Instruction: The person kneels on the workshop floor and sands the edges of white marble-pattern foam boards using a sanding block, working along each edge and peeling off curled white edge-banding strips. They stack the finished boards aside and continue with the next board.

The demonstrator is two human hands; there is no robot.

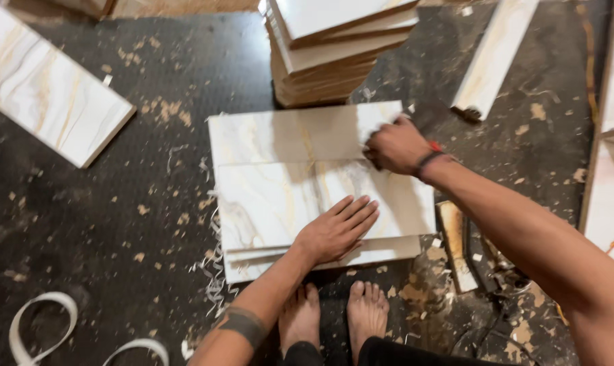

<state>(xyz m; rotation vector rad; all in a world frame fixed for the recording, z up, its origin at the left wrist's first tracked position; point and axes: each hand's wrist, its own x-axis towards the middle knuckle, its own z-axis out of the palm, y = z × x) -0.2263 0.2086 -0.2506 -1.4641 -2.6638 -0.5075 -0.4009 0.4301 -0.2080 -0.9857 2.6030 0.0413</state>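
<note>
A tall stack of boards [334, 51] stands just behind the work, with a loose marble-patterned panel [46, 81] off to the left, a narrow strip [493, 57] to the right, and shavings [212, 271] strewn over the dark floor [103, 203]. The top laminated board [280, 196] lies on a low pile before the bare feet [334, 315]. The left hand [337, 230] presses flat on it, fingers spread; the right hand [396, 146] is closed at its far right edge, though on what I cannot tell.
</note>
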